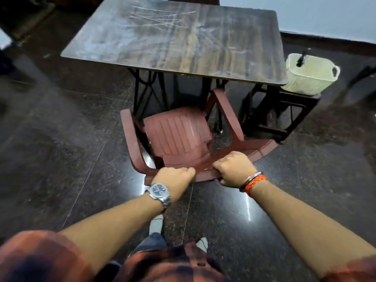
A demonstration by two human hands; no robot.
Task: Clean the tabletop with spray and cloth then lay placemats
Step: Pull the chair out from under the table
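Note:
A dark wooden tabletop (175,37) with pale smears and scratch marks fills the upper middle of the view. In front of it stands a reddish-brown plastic armchair (177,135), its seat partly under the table edge. My left hand (173,178), with a wristwatch, grips the top of the chair's backrest. My right hand (234,168), with orange wristbands, grips the same backrest edge just to the right. No spray bottle, cloth or placemats can be made out for sure.
A cream plastic basket (311,75) with a dark nozzle-like thing sticking out sits on a dark stool (289,110) right of the table. Another chair back (193,0) shows beyond the table. Dark polished floor (61,139) surrounds everything; my feet are below.

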